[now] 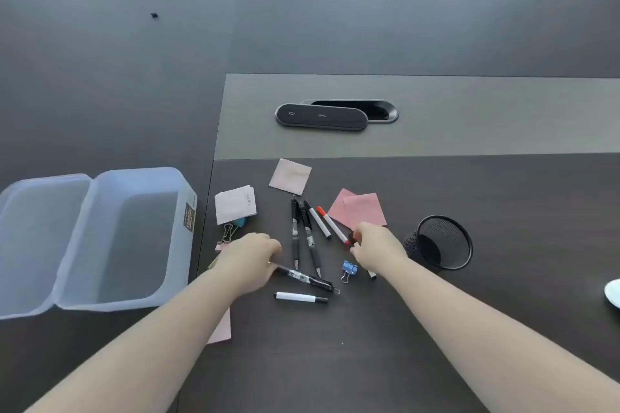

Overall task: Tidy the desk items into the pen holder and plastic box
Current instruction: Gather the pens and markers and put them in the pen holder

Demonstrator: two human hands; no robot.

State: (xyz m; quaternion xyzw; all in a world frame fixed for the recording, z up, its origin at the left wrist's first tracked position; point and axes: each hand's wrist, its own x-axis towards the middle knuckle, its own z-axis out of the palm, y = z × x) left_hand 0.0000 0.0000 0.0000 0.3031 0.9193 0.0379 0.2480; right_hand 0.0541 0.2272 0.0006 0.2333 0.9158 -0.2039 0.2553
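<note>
An open clear plastic box point(107, 307) stands at the left with its lid point(33, 245) folded out. A black mesh pen holder point(468, 245) lies tipped at the right. Between them lie two black pens point(295, 231), a white marker point(318, 221), a red-capped marker point(332, 225), another white marker point(300, 297) and a blue binder clip point(349, 269). My left hand point(250, 261) pinches the end of a black pen point(308, 280) that rests on the desk. My right hand point(375, 245) curls its fingertips around the near end of the red-capped marker.
Pink sticky notes point(360, 211), a pale note point(290, 176) and a white note point(235, 204) lie behind the pens. More binder clips point(228, 233) sit by the box. A black cable port cover point(320, 116) is farther back. A white object point(614, 292) shows at the right edge.
</note>
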